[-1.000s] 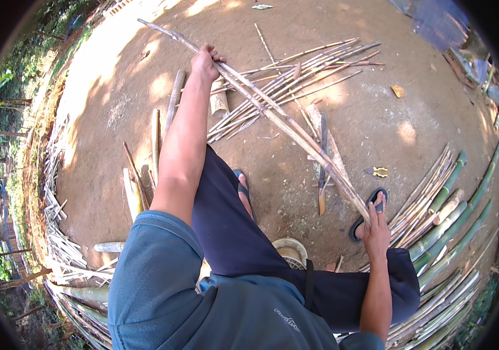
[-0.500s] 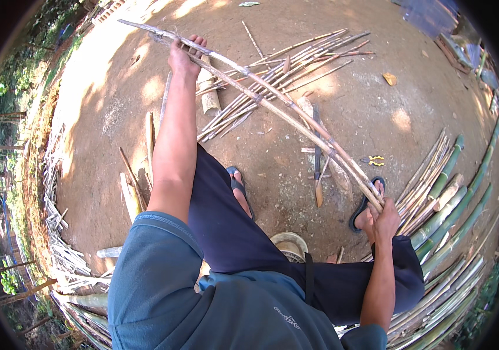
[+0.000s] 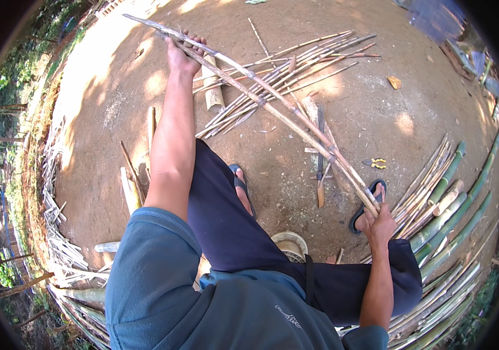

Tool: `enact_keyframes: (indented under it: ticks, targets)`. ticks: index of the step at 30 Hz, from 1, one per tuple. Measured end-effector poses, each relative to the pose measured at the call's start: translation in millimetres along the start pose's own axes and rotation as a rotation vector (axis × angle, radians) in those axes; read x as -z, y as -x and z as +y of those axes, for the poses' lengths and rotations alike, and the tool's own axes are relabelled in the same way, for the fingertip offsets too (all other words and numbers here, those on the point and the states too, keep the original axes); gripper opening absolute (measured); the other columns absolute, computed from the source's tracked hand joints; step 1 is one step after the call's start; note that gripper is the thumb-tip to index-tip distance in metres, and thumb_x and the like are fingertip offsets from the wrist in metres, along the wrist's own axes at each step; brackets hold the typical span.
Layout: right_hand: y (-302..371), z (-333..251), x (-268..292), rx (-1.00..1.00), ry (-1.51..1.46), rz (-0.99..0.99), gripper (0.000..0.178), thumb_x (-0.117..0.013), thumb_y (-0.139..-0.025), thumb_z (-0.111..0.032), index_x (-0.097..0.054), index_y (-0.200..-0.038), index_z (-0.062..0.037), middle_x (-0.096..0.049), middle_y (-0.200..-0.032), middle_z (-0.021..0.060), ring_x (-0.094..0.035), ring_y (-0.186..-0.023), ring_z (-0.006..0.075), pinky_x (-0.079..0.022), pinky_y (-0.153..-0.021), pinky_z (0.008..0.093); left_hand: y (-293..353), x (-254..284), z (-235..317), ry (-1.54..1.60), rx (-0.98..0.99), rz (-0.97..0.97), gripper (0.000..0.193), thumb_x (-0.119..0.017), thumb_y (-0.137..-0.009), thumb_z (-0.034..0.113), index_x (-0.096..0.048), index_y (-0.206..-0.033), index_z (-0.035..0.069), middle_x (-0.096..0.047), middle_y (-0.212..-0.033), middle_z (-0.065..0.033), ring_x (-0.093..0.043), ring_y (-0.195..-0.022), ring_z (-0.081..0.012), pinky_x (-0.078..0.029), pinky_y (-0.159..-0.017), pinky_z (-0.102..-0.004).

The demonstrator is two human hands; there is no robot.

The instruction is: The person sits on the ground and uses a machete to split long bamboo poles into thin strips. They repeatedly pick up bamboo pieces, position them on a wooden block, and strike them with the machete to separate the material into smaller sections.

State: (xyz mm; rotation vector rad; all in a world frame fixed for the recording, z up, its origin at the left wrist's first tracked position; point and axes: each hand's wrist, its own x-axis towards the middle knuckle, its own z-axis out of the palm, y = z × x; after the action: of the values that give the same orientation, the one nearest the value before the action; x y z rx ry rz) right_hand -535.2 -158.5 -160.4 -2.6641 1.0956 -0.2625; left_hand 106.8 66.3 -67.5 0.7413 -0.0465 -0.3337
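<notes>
Two long thin bamboo poles (image 3: 264, 105) slant across the view from far left to near right, lying close together. My left hand (image 3: 184, 56) supports them near their far end, palm up with the fingers curled around them. At their near end, beside my right knee, my right hand (image 3: 381, 224) is closed around both poles. Under the poles, on the ground, a machete (image 3: 320, 163) with a dark blade and wooden handle lies beside a piece of wood (image 3: 310, 108). Yellow-handled pliers (image 3: 374, 163) lie just beyond my right foot.
A loose pile of thin bamboo sticks (image 3: 296, 70) lies ahead, with a short thick bamboo piece (image 3: 213, 93) beside it. Thick green bamboo stems (image 3: 459, 210) and thin sticks (image 3: 427, 181) lie at right. Pale split strips (image 3: 65, 251) line the left. A round pale container (image 3: 290, 244) stands between my legs.
The view has shifted slightly. My right hand and the near end of the poles have moved a little down and left; both hands keep their hold.
</notes>
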Motion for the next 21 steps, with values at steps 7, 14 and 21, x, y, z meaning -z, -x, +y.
enact_keyframes:
  ticks: [7,14,21]
  targets:
    - [20.0,-5.2,-37.5,-0.081,-0.043,-0.236,0.042,-0.076,-0.081,-0.032,-0.052,-0.099,-0.0028,-0.064,-0.079,0.0252,-0.064,-0.075,0.0446,-0.049,-0.063,0.0489,4.2,-14.8,-27.2,0.052,0.126,-0.166,0.067,-0.021,-0.100,0.059,-0.045,-0.112,-0.003,-0.052,-0.088,-0.0139,-0.055,-0.082,-0.0275,-0.052,-0.091,-0.0493]
    - [18.7,-74.1,-75.3,-0.097,-0.190,-0.237,0.044,-0.068,-0.086,-0.043,-0.052,-0.095,-0.0022,-0.066,-0.075,0.0246,-0.065,-0.073,0.0447,-0.050,-0.063,0.0514,28.7,-49.7,-56.3,0.002,0.208,-0.434,0.072,-0.015,-0.098,0.061,-0.040,-0.125,-0.002,-0.053,-0.088,-0.0146,-0.057,-0.090,-0.0298,-0.050,-0.097,-0.0553]
    - [19.4,-140.9,-132.7,-0.173,-0.505,-0.190,0.045,-0.066,-0.088,-0.043,-0.051,-0.098,-0.0016,-0.066,-0.081,0.0257,-0.065,-0.075,0.0452,-0.051,-0.065,0.0511,101.9,-98.0,-69.1,-0.271,0.279,-0.356,0.054,-0.036,-0.100,0.048,-0.043,-0.129,0.003,-0.054,-0.100,-0.0173,-0.059,-0.106,-0.0318,-0.048,-0.103,-0.0552]
